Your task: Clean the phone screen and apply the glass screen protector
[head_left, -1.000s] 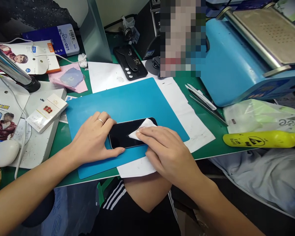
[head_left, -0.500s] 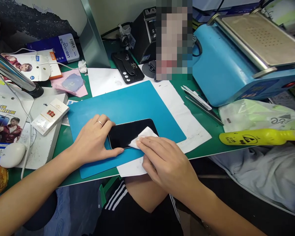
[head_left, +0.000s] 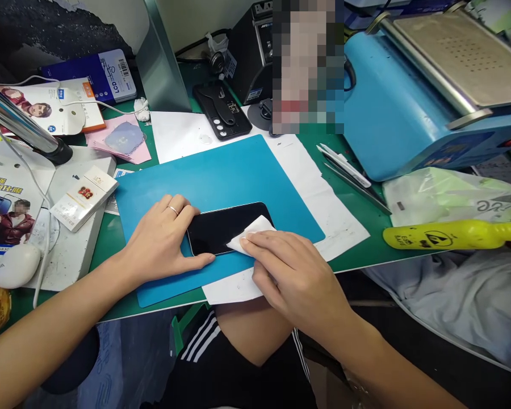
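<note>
A smartphone (head_left: 217,227) with a dark screen lies face up on the blue mat (head_left: 187,176). My left hand (head_left: 164,241) grips the phone's left end, thumb along the near edge and fingers at the far side; a ring is on one finger. Pinched in my right hand (head_left: 293,272) is a folded white wipe (head_left: 258,225), pressed on the right part of the screen. That end of the phone is partly covered by the wipe and my fingers.
White paper (head_left: 344,227) sticks out from under the mat. To the right are tweezers (head_left: 357,187), a yellow bottle (head_left: 443,236) and a blue machine (head_left: 392,108) with a metal plate. A black phone case (head_left: 221,111) lies behind; a cigarette box (head_left: 85,197) is on the left.
My right hand has slid the wipe slightly to the right on the screen. My left hand keeps its hold on the phone. The whole view has shifted a little.
</note>
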{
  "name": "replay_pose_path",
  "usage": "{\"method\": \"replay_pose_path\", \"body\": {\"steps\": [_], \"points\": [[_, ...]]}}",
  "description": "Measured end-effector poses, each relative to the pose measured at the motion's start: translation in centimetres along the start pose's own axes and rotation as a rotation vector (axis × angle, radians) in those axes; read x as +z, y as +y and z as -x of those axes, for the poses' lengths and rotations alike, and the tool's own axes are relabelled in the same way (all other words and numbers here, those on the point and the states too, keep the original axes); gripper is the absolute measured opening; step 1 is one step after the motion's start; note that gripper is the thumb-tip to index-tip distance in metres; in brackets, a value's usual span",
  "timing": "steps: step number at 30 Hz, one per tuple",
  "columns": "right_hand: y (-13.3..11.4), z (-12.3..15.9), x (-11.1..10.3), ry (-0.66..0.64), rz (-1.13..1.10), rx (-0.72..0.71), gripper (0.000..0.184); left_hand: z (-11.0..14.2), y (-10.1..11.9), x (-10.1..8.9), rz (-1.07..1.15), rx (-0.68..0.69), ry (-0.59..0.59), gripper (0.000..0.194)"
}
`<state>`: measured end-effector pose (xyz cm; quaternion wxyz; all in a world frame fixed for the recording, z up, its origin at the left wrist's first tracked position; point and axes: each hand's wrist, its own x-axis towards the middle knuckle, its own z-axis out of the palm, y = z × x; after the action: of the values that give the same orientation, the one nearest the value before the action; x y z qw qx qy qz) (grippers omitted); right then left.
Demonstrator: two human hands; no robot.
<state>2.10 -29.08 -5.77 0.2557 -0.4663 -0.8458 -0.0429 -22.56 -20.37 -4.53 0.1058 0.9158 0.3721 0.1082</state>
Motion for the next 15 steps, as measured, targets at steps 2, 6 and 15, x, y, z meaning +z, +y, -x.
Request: {"method": "replay_pose_path", "body": {"steps": [2, 6, 15], "points": [[0.1, -0.3, 0.3, 0.008, -0.007, 0.014, 0.027, 0.0, 0.0, 0.0, 0.001, 0.000, -0.005, 0.064], [-0.3, -1.3, 0.7, 0.035, -0.046, -0.028, 0.020, 0.0, 0.3, -0.1, 0.003, -0.049, 0.003, 0.066], [-3.0, -4.5, 2.1, -0.026, -0.171, 0.029, 0.064, 0.6, 0.3, 0.4, 0.079, -0.180, 0.002, 0.073]]}}
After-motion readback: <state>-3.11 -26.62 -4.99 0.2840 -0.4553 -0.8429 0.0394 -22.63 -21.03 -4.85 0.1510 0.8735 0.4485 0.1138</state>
